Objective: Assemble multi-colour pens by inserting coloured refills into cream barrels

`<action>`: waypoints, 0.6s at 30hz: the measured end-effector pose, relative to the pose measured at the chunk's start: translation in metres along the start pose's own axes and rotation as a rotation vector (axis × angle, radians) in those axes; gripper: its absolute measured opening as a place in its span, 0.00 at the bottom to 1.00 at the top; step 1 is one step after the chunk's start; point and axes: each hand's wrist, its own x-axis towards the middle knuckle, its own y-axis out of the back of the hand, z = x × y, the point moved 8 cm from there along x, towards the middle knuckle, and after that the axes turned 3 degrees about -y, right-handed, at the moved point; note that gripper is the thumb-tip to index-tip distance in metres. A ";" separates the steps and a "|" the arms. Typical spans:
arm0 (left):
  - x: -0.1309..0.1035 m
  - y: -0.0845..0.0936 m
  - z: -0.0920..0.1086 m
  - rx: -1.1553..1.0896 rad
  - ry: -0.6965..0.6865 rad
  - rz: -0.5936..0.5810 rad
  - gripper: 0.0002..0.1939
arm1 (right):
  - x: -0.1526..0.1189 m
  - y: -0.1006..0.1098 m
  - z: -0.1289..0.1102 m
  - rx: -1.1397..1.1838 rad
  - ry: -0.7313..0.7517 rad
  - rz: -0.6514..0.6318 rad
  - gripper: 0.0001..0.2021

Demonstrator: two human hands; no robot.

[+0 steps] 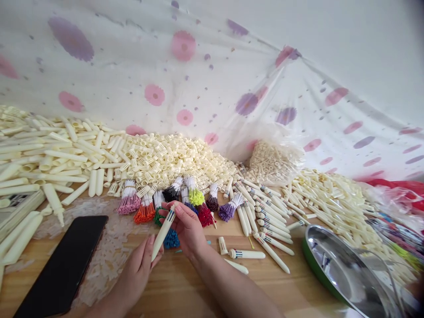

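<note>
A cream multicolour pen (163,234) with coloured sliders near its top is held at a tilt between my hands. My left hand (141,258) is closed around its lower barrel. The fingers of my right hand (188,224) pinch its upper end. Just behind are rubber-tied bundles of refills, among them orange (145,210), pink (128,201), purple (231,207) and red (206,215); a blue bundle (171,238) is partly hidden by my hands. Right of my right wrist, a loose slotted collar (222,245) stands beside a pen (247,254) lying flat.
Heaped barrels (49,150) fill the back left, beside a mound of slotted collars (175,159). A black phone (62,265) lies at left among clear plastic bits (106,260). Rows of pens (271,221), a bag of small parts (276,161) and a metal pan (334,260) are at right.
</note>
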 end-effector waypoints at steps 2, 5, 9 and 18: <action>0.002 0.001 0.002 0.016 -0.018 -0.004 0.23 | 0.000 0.000 0.003 -0.005 -0.004 0.018 0.13; 0.008 -0.004 -0.002 -0.016 0.009 -0.066 0.21 | 0.001 0.001 -0.007 -0.083 0.024 0.008 0.13; 0.013 -0.005 -0.005 -0.059 -0.031 -0.109 0.19 | 0.010 0.032 -0.076 -0.382 0.307 0.130 0.15; 0.017 0.008 -0.007 -0.042 -0.108 -0.049 0.12 | 0.035 0.090 -0.188 -1.270 0.644 0.446 0.23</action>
